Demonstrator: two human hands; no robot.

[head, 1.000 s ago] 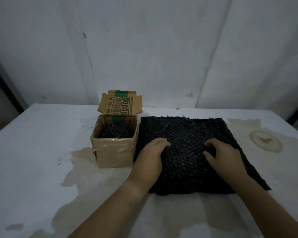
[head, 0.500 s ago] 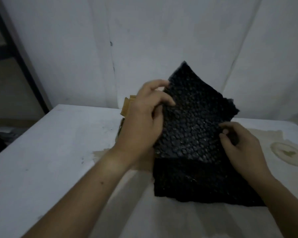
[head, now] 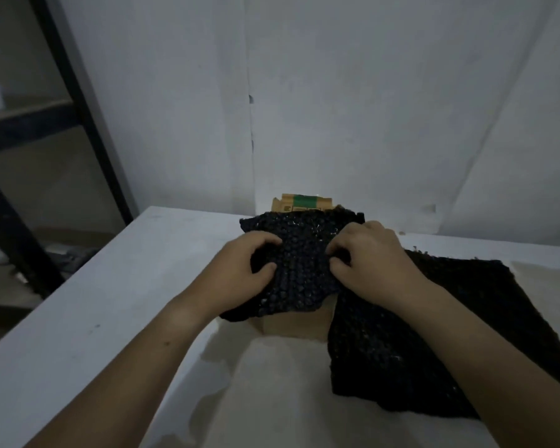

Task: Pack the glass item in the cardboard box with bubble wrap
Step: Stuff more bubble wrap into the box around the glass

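Two bare forearms enter from the lower edge of the frame and reach over a white counter (head: 136,318), which carries a broad tan stain (head: 272,383) at lower centre. At lower right, a second spread of black wrap (head: 434,334) lies flat on the counter. Whether it is joined to the piece in hand cannot be told.

At centre stands the cardboard box (head: 295,323), of which only the lower front wall shows. Black bubble wrap (head: 298,282) is draped over its opening and hangs past the near rim. The left hand (head: 240,273) and the right hand (head: 372,263) sit side by side on top of it. The fingers of both are curled and grasp bunched folds of the wrap.

The glass item is not visible, because the wrap covers the inside of the box. Behind the hands the box's rear flap (head: 304,204), marked with a green band, stands upright against the pale wall (head: 337,92). A dark shelf frame (head: 62,76) occupies the upper left.

Judged stage: late. The padding appears to be going in over the box contents. What seems to remain is to push the wrap fully inside, tuck in the overhang and fold the flaps shut.
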